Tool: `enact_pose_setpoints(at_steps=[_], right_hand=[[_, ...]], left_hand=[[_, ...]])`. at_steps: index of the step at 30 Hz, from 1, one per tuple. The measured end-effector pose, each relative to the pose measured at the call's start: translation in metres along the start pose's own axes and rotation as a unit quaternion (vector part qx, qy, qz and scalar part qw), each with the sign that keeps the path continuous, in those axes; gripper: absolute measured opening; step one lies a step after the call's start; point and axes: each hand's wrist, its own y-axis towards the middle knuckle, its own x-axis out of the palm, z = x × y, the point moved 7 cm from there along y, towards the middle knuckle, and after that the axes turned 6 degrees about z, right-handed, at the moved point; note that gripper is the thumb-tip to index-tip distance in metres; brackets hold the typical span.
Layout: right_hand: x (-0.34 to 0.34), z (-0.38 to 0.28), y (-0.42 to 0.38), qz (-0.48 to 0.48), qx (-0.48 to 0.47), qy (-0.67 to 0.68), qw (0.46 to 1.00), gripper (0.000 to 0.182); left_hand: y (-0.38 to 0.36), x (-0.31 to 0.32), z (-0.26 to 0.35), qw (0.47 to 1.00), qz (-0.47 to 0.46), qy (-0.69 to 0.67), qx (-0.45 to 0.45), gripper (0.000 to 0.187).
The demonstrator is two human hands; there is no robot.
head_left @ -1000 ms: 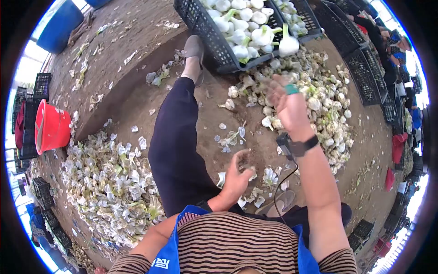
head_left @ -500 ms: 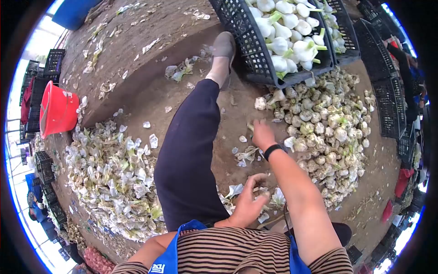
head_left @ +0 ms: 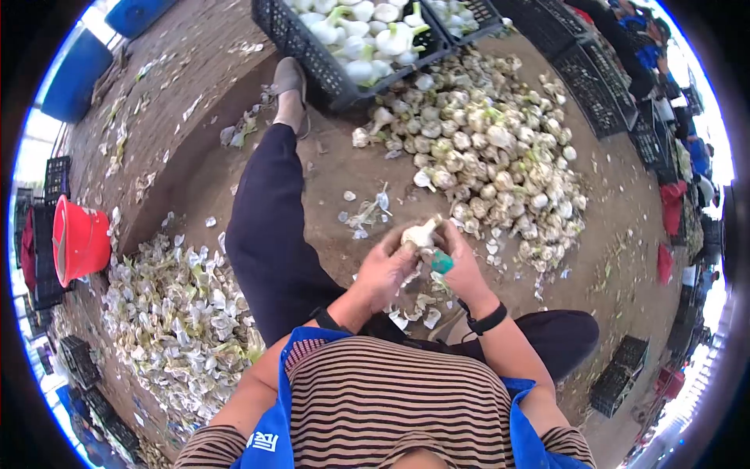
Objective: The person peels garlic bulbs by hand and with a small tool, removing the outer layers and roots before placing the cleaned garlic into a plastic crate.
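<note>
Drawn back from the ground beside the bulb pile (head_left: pixel 484 148) since half a second ago: right hand (head_left: pixel 462 264), now meeting the left hand (head_left: pixel 381 275) near the lap. Between the two, a garlic bulb (head_left: pixel 419 237), gripped by the fingers of both hands, stalk toward the upper right. Underneath, brown dirt floor (head_left: pixel 258 176), strewn with pale scraps, with a darker step-like edge running up the left side. Ahead and to the right, the bulb pile, spread straight on the dirt. Just beyond, a black perforated crate (head_left: pixel 308 72), loaded with whiter bulbs (head_left: pixel 355 35), with a second crate (head_left: pixel 480 28) close beside. Left of the outstretched leg (head_left: pixel 269 203), a broad heap of papery skins (head_left: pixel 183 336); past that, a red bucket (head_left: pixel 84 242). Farther out, blue barrels (head_left: pixel 76 78) at the upper left, dark crates (head_left: pixel 590 86) along the right, and blurred people (head_left: pixel 648 55) near the bright curved edge.
</note>
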Motion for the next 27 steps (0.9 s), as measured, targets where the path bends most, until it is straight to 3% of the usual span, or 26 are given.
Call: enact_pose_setpoints(at_steps=[1,2,4,6,8,9,13,15,19,21,22,24,25,27], right_hand=[[-0.007,-0.003,-0.006,0.063,-0.010,0.002,0.998,0.036],[-0.007,-0.005,-0.013,0.068,-0.012,0.002,0.998,0.036],[-0.008,0.016,-0.028,0.100,0.147,0.135,0.975,0.027],[-0.009,0.017,-0.033,0.120,0.133,0.102,0.979,0.028],[-0.014,0.015,-0.032,0.151,0.109,0.033,0.982,0.030],[-0.012,0.007,-0.033,0.145,0.162,0.022,0.976,0.024],[-0.009,0.002,-0.032,0.150,0.161,0.045,0.974,0.017],[-0.006,-0.002,-0.030,0.125,0.126,0.037,0.983,0.017],[-0.001,-0.020,-0.027,0.104,0.089,0.025,0.990,0.015],[0.001,-0.035,-0.023,0.078,-0.006,-0.025,0.997,0.013],[-0.003,-0.034,-0.022,0.077,-0.004,-0.025,0.997,0.013],[-0.005,-0.030,-0.021,0.031,0.010,-0.043,0.999,0.015],[-0.004,-0.029,-0.020,0.030,0.013,-0.043,0.999,0.015],[-0.004,-0.029,-0.021,0.036,-0.002,-0.085,0.996,0.013]], left_hand=[[-0.002,0.001,0.006,0.995,0.006,0.085,0.049,0.047],[-0.006,0.004,0.011,0.981,0.012,0.168,0.099,0.048],[-0.014,0.011,0.008,0.966,-0.001,0.229,0.122,0.049],[-0.019,0.018,0.005,0.947,-0.015,0.288,0.145,0.050],[-0.021,0.025,0.009,0.878,-0.021,0.413,0.241,0.053],[-0.021,0.023,0.011,0.855,-0.010,0.449,0.259,0.058],[-0.022,0.015,0.011,0.874,-0.006,0.437,0.213,0.056],[-0.024,0.016,0.012,0.931,-0.030,0.317,0.177,0.055],[-0.027,0.011,0.023,0.951,-0.008,0.233,0.202,0.043],[-0.022,0.000,0.010,0.983,0.012,0.174,0.064,0.036],[-0.020,-0.003,0.011,0.983,0.015,0.173,0.063,0.036],[-0.014,-0.008,-0.003,0.998,0.004,0.006,-0.061,0.036],[-0.012,-0.008,-0.005,0.996,0.017,0.033,-0.075,0.044],[-0.015,-0.007,-0.005,0.997,0.022,0.011,-0.072,0.037]])
